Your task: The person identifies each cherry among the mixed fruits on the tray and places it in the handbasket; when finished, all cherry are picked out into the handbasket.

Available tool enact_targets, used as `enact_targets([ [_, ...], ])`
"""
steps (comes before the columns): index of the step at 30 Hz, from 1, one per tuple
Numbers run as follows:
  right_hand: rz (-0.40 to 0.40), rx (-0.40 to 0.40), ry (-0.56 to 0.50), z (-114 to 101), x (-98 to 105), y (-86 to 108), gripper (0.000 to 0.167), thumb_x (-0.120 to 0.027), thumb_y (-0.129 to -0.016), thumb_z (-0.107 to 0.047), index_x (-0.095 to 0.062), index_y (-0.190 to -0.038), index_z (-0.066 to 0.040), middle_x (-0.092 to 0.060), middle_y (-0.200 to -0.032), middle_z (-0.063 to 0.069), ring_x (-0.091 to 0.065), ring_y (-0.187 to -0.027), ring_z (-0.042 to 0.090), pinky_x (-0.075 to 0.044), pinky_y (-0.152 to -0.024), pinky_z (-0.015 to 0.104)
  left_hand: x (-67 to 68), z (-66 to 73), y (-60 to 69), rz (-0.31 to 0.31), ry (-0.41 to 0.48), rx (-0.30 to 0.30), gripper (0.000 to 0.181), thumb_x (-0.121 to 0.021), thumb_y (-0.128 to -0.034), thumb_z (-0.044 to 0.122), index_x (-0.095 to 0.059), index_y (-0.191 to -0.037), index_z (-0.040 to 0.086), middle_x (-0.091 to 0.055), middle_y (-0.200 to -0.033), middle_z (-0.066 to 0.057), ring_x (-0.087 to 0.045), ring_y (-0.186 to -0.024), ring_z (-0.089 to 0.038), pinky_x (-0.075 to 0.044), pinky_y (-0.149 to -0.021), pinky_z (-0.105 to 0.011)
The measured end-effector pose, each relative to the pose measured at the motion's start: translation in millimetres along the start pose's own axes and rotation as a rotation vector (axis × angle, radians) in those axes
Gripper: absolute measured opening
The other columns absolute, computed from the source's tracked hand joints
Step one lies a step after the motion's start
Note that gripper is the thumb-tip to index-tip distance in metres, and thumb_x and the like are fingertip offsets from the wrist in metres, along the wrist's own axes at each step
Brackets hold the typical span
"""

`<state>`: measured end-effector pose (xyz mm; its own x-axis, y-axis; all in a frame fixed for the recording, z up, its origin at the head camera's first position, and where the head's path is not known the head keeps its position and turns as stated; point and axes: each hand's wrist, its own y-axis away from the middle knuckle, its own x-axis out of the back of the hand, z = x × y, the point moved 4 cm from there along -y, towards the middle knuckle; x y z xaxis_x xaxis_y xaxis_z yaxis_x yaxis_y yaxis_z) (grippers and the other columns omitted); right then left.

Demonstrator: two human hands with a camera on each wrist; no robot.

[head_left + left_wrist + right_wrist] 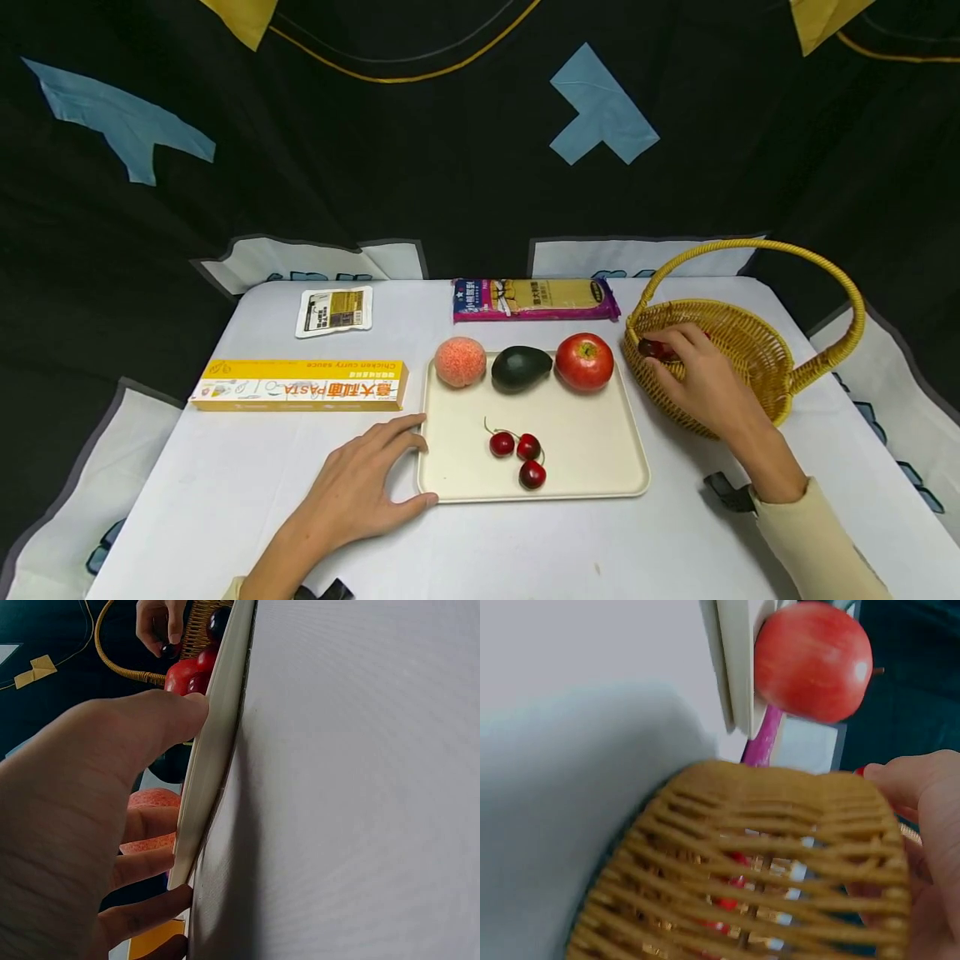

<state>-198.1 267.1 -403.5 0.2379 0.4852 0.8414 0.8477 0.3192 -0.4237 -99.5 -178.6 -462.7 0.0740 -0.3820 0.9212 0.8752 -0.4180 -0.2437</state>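
Observation:
My left hand (358, 482) lies at the left side of a cream tray (457, 483), its thumb and spread fingers touching the rim. On the tray are a peach (460, 362), an avocado (521, 368), a red apple (585, 362) and three dark red cherries (532, 475) with stems. My right hand (701, 379) is over the left part of a yellow wicker basket (757, 333) and pinches a dark cherry (649, 347) between thumb and fingers. Through the weave in the right wrist view, red things (727, 903) show inside the basket; their kind is unclear.
A yellow and white pasta box (300, 386) lies left of the tray, with a small white pouch (334, 311) behind it. Behind the tray lies a purple pasta packet (536, 300). The basket's tall handle (817, 260) arches up at the right.

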Motion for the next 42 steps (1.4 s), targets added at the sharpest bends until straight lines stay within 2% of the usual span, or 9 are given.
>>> enact_targets([
  [4,0.005,-0.01,-0.012,11.4,0.7,0.2,0.038,-0.083,-0.09,0.0,-0.07,-0.126,-0.002,-0.063,-0.121,0.018,-0.066,-0.098,0.032,-0.062,-0.079,0.055,0.3,0.2,0.1,0.007,-0.003,-0.004,0.057,-0.088,-0.0757,0.064,-0.07,-0.118,0.031,-0.058,-0.156,0.007,-0.064,-0.133,-0.02,-0.059,-0.09,-0.046],
  [10,-0.018,-0.039,0.023,26.1,-1.4,1.9,0.036,-0.084,-0.089,0.001,-0.072,-0.123,0.0,-0.065,-0.117,0.018,-0.068,-0.094,0.033,-0.062,-0.076,0.053,-0.2,0.2,0.4,0.006,0.0,-0.004,0.057,-0.089,-0.0755,0.064,-0.07,-0.118,0.031,-0.058,-0.156,0.007,-0.064,-0.133,-0.019,-0.059,-0.09,-0.047],
  [17,-0.152,-0.11,0.04,36.4,-7.4,2.9,0.038,-0.084,-0.091,-0.005,-0.073,-0.126,0.0,-0.065,-0.112,0.019,-0.066,-0.091,0.031,-0.061,-0.078,0.053,-0.5,-0.1,0.5,0.009,0.0,-0.007,0.057,-0.088,-0.0756,0.064,-0.07,-0.118,0.031,-0.058,-0.156,0.007,-0.064,-0.133,-0.02,-0.059,-0.09,-0.046],
  [25,-0.223,-0.132,0.048,42.9,-11.8,1.7,0.039,-0.084,-0.09,-0.003,-0.072,-0.127,-0.001,-0.066,-0.119,0.023,-0.07,-0.096,0.034,-0.061,-0.082,0.055,-0.3,-0.1,0.7,0.006,0.002,-0.002,0.057,-0.088,-0.0756,0.064,-0.069,-0.118,0.031,-0.057,-0.157,0.007,-0.064,-0.133,-0.02,-0.059,-0.089,-0.048],
  [31,-0.267,-0.145,0.081,47.1,-13.2,-1.0,0.037,-0.082,-0.092,-0.008,-0.072,-0.127,-0.002,-0.065,-0.123,0.024,-0.069,-0.098,0.034,-0.06,-0.084,0.057,-0.8,-0.1,0.8,0.003,0.001,0.002,0.057,-0.088,-0.0762,0.065,-0.07,-0.119,0.032,-0.057,-0.157,0.008,-0.063,-0.134,-0.02,-0.059,-0.09,-0.048],
  [42,-0.286,-0.142,0.098,50.6,-12.5,-4.0,0.034,-0.081,-0.095,-0.012,-0.072,-0.127,-0.003,-0.066,-0.121,0.022,-0.068,-0.097,0.033,-0.06,-0.083,0.055,-0.3,-0.1,0.5,0.008,0.002,0.002,0.056,-0.088,-0.0763,0.064,-0.07,-0.118,0.031,-0.057,-0.157,0.007,-0.063,-0.134,-0.02,-0.058,-0.091,-0.049],
])
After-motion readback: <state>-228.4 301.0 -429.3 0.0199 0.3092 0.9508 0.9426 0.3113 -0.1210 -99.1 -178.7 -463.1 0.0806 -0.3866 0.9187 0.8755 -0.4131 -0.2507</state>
